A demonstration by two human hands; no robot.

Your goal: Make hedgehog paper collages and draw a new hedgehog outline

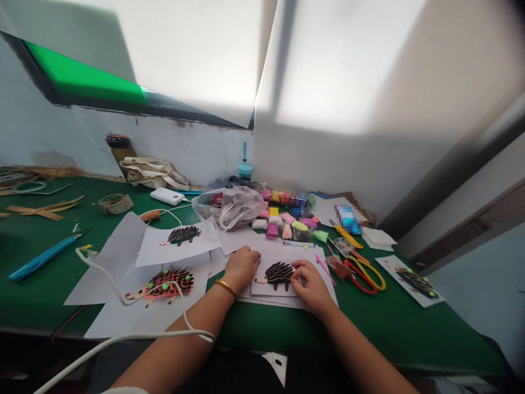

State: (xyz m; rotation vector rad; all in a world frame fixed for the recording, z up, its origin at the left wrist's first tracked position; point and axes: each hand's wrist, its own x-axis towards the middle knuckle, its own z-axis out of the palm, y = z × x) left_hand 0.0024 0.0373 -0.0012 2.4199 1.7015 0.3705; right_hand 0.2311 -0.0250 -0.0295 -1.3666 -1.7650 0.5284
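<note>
Hedgehog [272,277] on a card [262,290] on the desk [369,328]: spines [279,270] and feet [275,287] placed, the neighbour's green balls [165,287] apparently lacking. Left hand [243,268] curled at the card's edge, right hand [308,285] curled at the hedgehog's rear; whether either grips cannot be told.

As for the hedgehog card [279,273]: rests on paper [281,253], has scissors [356,264] to the right, marker [298,244] and clay packets [272,230] behind, utility knife [43,258] far left

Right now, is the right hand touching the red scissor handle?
Apart. The head view shows a strip of green tabletop between the right hand and the red scissor handle, which lies off to the hand's right.
</note>
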